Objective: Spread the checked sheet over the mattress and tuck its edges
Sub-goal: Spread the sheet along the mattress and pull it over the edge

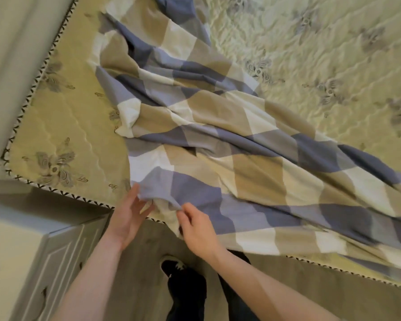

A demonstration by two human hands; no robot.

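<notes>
1. The checked sheet (218,144) lies crumpled in a diagonal band across the mattress (310,54), from far left to near right.
2. The right hand (198,230) has its grip pinched closed on the sheet's near corner at the mattress edge.
3. The left hand (127,216) is open, fingers (134,193) touching that corner.
4. A grey cabinet (56,246) stands near left.

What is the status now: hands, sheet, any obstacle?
Right hand pinching sheet at near edge; left hand open beside it. Sheet bunched, mattress mostly bare. Nothing in the way.
</notes>
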